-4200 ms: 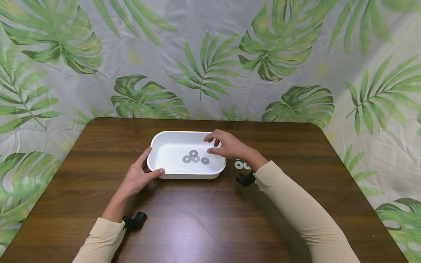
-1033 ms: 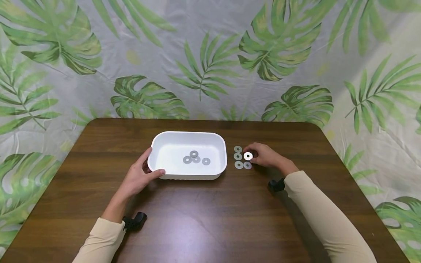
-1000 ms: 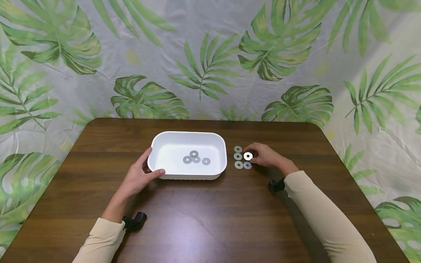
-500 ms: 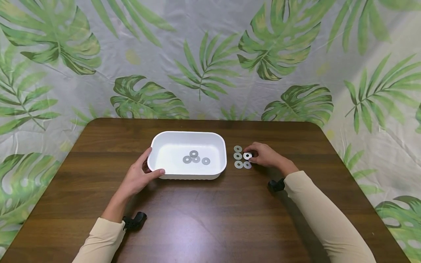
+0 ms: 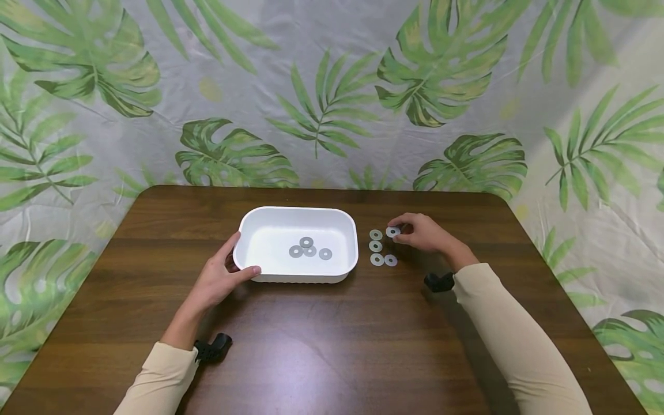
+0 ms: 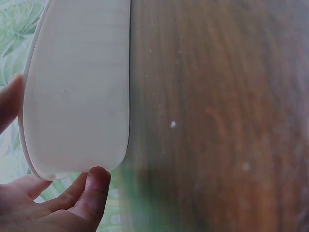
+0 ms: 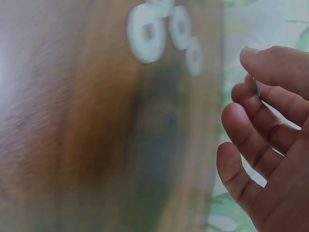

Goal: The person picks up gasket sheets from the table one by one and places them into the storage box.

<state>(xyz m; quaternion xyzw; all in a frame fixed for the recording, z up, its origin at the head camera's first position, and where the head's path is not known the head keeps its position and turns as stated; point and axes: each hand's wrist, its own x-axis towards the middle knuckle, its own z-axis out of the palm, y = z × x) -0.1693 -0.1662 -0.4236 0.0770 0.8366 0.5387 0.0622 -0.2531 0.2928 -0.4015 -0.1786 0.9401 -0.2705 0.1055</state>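
Note:
My left hand holds the left end of a white plastic tray, thumb over the near rim and fingers around the end wall. In the left wrist view, fingertips press against the tray's outer wall. Several flat grey washers lie inside it, some overlapping. To the right of the tray, my right hand pinches a washer between thumb and finger. Its thin edge shows in the right wrist view, where the other fingers are loosely bent. Several loose washers lie on the table just left of this hand.
The dark wooden table reaches back to a leaf-printed cloth hanging behind and at both sides. Each wrist carries a black mount at the end of a beige sleeve.
My right hand first left the tray for the loose washers on its right. It then took hold of one in the right column and moved it slightly towards the back. The left hand stayed put.

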